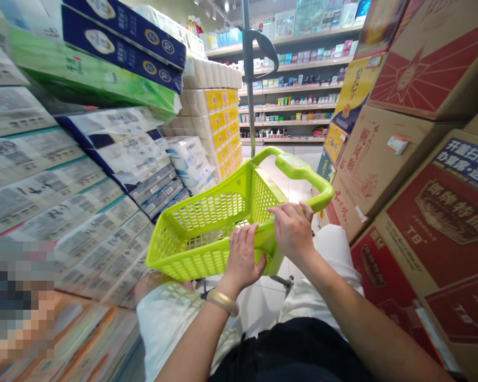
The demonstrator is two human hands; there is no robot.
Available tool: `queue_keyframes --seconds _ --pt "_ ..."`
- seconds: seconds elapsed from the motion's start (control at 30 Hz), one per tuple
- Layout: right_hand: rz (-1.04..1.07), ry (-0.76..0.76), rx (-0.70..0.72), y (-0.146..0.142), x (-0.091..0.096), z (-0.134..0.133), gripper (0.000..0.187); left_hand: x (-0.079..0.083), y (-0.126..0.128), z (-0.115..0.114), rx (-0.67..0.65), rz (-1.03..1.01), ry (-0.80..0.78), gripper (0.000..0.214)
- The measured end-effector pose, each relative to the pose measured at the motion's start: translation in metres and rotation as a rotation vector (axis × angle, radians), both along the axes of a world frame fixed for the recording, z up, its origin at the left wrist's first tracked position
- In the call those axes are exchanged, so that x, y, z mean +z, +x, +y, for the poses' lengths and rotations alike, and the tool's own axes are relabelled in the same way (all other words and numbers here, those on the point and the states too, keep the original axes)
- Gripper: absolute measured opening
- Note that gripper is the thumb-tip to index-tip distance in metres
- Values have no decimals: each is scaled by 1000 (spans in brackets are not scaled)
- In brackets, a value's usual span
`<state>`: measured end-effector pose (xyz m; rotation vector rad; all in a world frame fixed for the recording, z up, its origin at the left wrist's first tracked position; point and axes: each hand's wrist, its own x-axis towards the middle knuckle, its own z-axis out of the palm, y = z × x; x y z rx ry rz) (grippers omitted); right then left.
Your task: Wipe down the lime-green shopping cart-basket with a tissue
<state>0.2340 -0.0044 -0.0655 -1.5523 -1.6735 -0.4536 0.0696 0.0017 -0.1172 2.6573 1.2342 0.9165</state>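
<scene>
Basket (205, 259) stands over the floor (258, 307), extending left of the grip, long axis slanting away rightward. Left hand (242, 255) clasps its near edge; right hand (293, 233), nearer the handle (322, 193), holds its near right corner.

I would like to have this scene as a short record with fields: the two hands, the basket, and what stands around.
Left hand: holds the near rim of the green basket; gold-coloured bangle on wrist
Right hand: holds the same side, near the handle
Basket: perforated walls, open top
Left side: stacked packages
Right side: stacked cartons
Ahead: shelves with small goods
</scene>
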Motion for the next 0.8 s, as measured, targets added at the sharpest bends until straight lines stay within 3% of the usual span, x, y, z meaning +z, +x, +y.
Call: queue_keyframes --seconds 0.13,0.33,0.63,0.8 --pt "6 -25 42 3 3 -3 27 -2 -4 0 7 -12 11 70" --pt "88 69 -115 37 13 3 27 0 -1 -1 27 -22 -9 74" --pt "-1 -41 63 -7 2 -5 26 -3 -4 0 12 -14 18 67" --pt "50 43 -58 26 11 0 27 -3 -5 -3 52 -35 10 69"
